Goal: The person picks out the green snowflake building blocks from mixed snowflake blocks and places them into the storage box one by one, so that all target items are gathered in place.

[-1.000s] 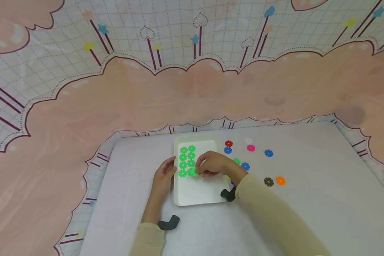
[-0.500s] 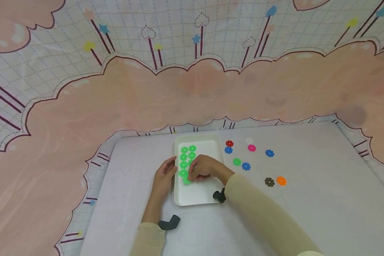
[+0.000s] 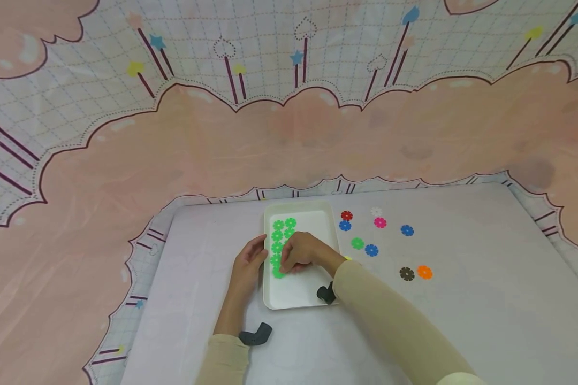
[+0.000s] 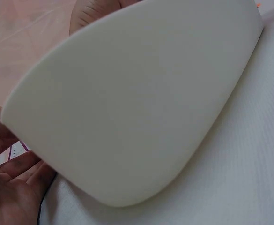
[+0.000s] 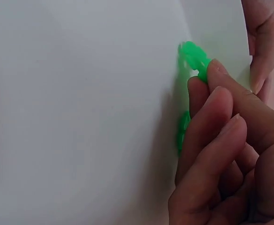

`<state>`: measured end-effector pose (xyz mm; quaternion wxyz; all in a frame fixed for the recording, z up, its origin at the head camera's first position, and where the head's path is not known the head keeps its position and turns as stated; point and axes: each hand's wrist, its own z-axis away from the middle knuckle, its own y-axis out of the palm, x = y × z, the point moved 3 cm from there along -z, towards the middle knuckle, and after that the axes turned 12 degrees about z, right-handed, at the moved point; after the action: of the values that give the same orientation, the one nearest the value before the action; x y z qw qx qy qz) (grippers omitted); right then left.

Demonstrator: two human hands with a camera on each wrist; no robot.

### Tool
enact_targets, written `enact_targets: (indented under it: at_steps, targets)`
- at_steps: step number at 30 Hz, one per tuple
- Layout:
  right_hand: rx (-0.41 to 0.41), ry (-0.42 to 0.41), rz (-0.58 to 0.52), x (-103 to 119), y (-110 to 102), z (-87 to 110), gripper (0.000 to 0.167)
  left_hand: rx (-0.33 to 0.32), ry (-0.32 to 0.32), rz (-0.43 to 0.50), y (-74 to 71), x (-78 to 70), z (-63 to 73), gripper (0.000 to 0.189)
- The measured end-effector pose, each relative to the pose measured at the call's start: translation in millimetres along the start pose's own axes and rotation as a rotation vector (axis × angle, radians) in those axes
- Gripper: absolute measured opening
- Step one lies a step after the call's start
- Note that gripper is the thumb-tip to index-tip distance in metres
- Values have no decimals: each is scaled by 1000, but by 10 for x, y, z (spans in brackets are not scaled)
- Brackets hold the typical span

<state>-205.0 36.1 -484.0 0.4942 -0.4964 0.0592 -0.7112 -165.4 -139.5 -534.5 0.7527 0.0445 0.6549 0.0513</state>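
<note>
A shallow white tray (image 3: 301, 291) holds two columns of green notched plastic discs (image 3: 278, 235) along its left side. My right hand (image 3: 301, 251) is over the tray and pinches a green disc (image 5: 195, 57) between thumb and forefinger. In the right wrist view that disc is tilted near the tray's side wall, while another green disc (image 5: 183, 133) shows partly behind the fingers. My left hand (image 3: 247, 262) rests against the outside of the tray's left rim, with fingertips and thumb right at the edge. In the left wrist view the tray's outer wall (image 4: 141, 103) fills most of the picture.
Loose discs lie right of the tray: red (image 3: 346, 215), pink (image 3: 380, 222), green (image 3: 357, 243), brown (image 3: 407, 274), orange (image 3: 425, 272), a faint white one (image 3: 376, 212) and several blue (image 3: 407, 230). A yellow piece (image 3: 348, 258) peeks out by the right wrist. Patterned cloth hangs behind.
My right hand has moved left and slightly towards me within the tray, bringing the green disc below the left column. The left hand stays at the rim.
</note>
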Motion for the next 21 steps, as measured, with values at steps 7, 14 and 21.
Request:
enact_targets:
  at_steps: [7, 14, 21]
  targets:
    - [-14, -16, 25, -11, 27, -66, 16, 0, -3, 5, 6, -20, 9, 40]
    - [-51, -64, 107, -10, 72, -121, 18, 11, -2, 5, 9, -25, 16, 41]
    - [-76, -99, 147, 30, 85, -123, 20, 14, 4, 7, 0, -12, 7, 41]
